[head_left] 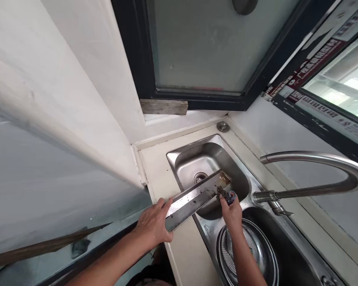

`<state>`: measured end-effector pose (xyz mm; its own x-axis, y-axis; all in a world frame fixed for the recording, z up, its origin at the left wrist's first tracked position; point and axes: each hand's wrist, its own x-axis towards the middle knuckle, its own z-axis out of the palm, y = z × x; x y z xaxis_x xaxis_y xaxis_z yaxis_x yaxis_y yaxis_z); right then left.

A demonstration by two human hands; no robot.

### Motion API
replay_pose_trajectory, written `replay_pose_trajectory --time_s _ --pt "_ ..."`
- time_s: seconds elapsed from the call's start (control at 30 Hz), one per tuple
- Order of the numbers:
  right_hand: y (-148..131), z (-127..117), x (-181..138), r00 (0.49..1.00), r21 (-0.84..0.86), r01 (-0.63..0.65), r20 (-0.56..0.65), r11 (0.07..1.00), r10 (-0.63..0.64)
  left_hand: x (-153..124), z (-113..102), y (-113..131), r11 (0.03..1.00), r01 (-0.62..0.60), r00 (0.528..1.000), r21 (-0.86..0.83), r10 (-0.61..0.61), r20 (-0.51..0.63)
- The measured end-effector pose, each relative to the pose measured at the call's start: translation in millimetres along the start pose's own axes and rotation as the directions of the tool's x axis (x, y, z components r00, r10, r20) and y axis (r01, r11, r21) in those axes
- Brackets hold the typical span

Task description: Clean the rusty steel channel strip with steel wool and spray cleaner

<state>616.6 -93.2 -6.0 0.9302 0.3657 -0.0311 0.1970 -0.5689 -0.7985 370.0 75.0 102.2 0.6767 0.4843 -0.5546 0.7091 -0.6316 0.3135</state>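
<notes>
My left hand (154, 224) grips the near end of a long, narrow metal tray (193, 198), which slants out over the left sink basin (191, 159). The tray's far end is stained brown. My right hand (231, 212) is closed on a dark scouring pad with a blue edge (226, 194) and presses it against the tray's right side near the far end.
A curved steel faucet (316, 174) arches over the right of the sink. A round metal strainer bowl (250, 250) sits in the right basin under my right forearm. The drain (200, 177) shows in the left basin. White counter (158, 167) surrounds the sink; a window stands behind.
</notes>
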Motion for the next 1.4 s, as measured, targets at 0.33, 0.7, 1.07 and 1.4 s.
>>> replay_pose_trajectory --time_s 0.33,0.7,1.07,1.4 --pt "-12 -26 5 0.995 0.118 0.04 -0.097 0.992 -0.029 18 -9 -17 0.759 -0.002 0.935 -0.651 0.232 0.269" --pt "-31 -37 25 0.992 -0.025 0.108 -0.057 0.994 -0.11 19 -4 -33 0.58 0.16 0.857 -0.798 0.32 0.405" --pt "18 -31 -5 0.975 0.399 -0.207 0.01 0.893 0.221 -13 0 -18 0.987 -0.156 0.987 -0.031 0.156 0.025" --pt "7 -28 -12 0.858 0.805 -0.498 0.402 0.322 0.321 -24 -2 -13 0.951 -0.09 0.995 0.296 0.097 -0.01"
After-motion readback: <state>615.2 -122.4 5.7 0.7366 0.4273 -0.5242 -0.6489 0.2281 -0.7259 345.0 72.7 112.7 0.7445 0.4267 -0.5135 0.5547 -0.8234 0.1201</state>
